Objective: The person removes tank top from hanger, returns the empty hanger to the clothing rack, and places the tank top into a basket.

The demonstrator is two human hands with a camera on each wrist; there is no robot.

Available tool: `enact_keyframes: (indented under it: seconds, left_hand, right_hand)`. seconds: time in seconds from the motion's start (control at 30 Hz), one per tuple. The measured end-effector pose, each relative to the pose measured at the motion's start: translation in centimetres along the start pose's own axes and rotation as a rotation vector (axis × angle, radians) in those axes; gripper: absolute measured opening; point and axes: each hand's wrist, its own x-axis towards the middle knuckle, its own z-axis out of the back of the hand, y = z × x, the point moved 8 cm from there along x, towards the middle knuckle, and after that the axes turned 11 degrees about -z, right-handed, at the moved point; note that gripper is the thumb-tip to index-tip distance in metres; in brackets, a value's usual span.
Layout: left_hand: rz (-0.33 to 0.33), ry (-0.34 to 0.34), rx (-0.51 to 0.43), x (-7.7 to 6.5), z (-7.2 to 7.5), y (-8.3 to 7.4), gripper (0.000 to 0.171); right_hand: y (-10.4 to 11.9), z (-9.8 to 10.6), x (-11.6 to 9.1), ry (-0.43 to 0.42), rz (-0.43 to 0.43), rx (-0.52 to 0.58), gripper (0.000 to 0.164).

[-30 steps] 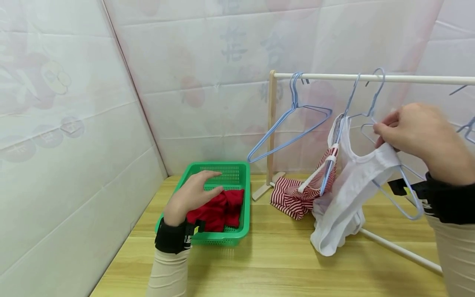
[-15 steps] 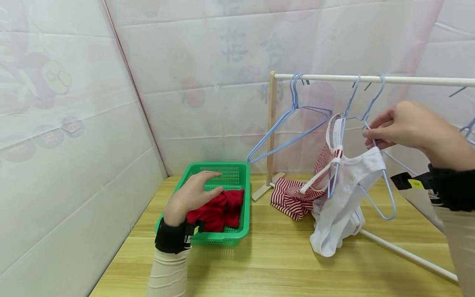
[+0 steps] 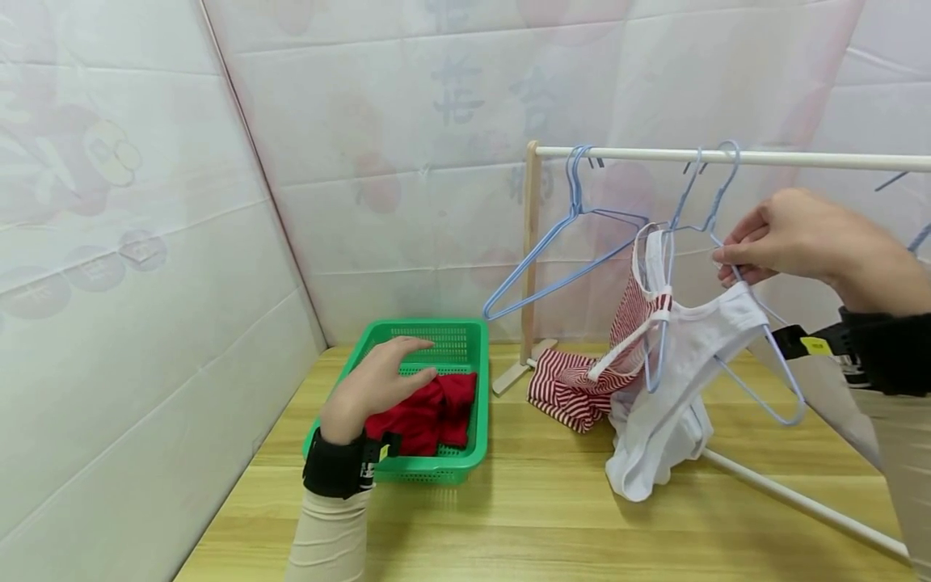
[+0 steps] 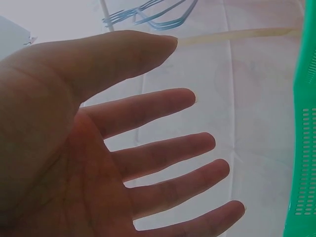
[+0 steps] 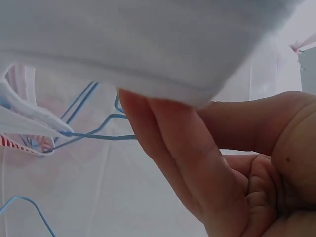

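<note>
My right hand [image 3: 807,242] pinches the sloping shoulder of a blue wire hanger [image 3: 785,376], whose hook loops over the white rail. A white sleeveless top [image 3: 684,380] hangs tilted on this hanger, its hem down at the table. In the right wrist view, white cloth covers my fingertips [image 5: 173,123]. Just left of it, a red-and-white striped garment [image 3: 570,384] with white straps hangs from another blue hanger and drapes onto the table. My left hand [image 3: 378,388] hovers over the green basket [image 3: 476,420], fingers spread and holding nothing.
Red cloth [image 3: 429,412] lies in the basket. Bare blue hangers [image 3: 567,267] hang at the left end of the white rail [image 3: 815,159], beside its wooden post [image 3: 531,250]. A white lower bar [image 3: 807,505] runs along the wooden table [image 3: 509,525].
My right hand has moved slightly left, from the white top's strap up to the hanger's shoulder. The hanger has swung left, then partly back right. My left hand stays still.
</note>
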Motion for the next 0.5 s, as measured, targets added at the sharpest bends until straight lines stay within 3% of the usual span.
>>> enact_keyframes:
  seconds: [0.17,0.5]
  left_hand:
    - [0.004,0.004,-0.003,-0.03,-0.02,0.1,0.046]
    - [0.0,0.005,0.007,0.07,-0.08,0.2,0.046]
  right_hand:
    - [0.16,0.23,-0.16,-0.018,-0.009,-0.001,0.04]
    - [0.69,-0.69,0.81,0.047,0.007,0.007,0.05]
